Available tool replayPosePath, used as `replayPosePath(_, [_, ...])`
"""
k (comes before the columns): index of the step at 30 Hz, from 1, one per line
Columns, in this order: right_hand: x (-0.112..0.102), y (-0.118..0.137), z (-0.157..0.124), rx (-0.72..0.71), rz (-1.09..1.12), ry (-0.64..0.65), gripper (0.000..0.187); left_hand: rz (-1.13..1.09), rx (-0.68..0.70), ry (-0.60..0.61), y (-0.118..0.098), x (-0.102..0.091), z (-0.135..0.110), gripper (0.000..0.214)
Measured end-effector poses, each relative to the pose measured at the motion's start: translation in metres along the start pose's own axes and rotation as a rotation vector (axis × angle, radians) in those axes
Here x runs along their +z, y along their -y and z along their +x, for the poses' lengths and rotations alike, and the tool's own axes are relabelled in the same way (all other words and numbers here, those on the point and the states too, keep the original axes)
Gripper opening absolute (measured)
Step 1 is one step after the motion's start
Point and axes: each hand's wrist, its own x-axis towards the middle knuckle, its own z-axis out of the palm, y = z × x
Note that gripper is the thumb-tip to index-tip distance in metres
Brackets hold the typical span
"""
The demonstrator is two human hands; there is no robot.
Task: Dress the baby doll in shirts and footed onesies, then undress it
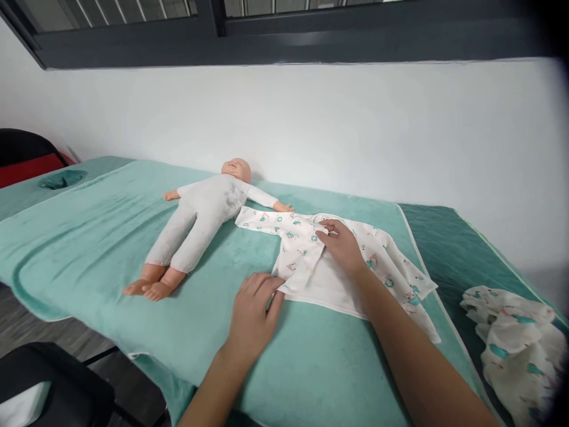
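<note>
A white baby shirt with small teal prints [306, 249] lies spread on a teal blanket [111, 249]. My left hand [254, 311] rests at the shirt's lower left corner, fingers together, pinching the hem edge. My right hand [342, 243] lies on the shirt's middle, fingers curled on the front flap near the collar. A baby doll in a grey-white suit [200, 219] lies on its back to the left of the shirt, one arm touching the shirt's sleeve.
A crumpled printed cloth [515, 338] lies at the right on the darker green bed cover [448, 249]. A white wall runs behind, with a dark window frame above. A black and red chair [26, 157] stands at far left, a dark seat [48, 379] at lower left.
</note>
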Motion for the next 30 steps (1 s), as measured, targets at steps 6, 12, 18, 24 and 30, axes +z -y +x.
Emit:
replayPosePath(6, [-0.002, -0.006, 0.002, -0.036, -0.131, -0.034, 0.031, 0.149, 0.074, 0.077, -0.012, 0.009, 0.003, 0.013])
replayPosePath(12, [0.000, -0.011, 0.002, -0.013, -0.338, -0.001, 0.035, 0.155, 0.116, 0.174, -0.012, 0.011, 0.003, 0.014])
replayPosePath(18, [-0.001, -0.004, -0.003, -0.059, -0.288, 0.040, 0.030, 0.172, 0.105, 0.233, -0.012, 0.014, 0.005, 0.015])
replayPosePath(24, [-0.003, 0.005, -0.005, 0.087, 0.105, 0.067, 0.027, -0.198, -0.280, -0.033, -0.004, 0.012, 0.002, 0.021])
replayPosePath(30, [0.009, 0.021, 0.005, 0.213, 0.570, 0.126, 0.032, -0.424, -0.423, -0.127, 0.000, 0.009, 0.001, 0.025])
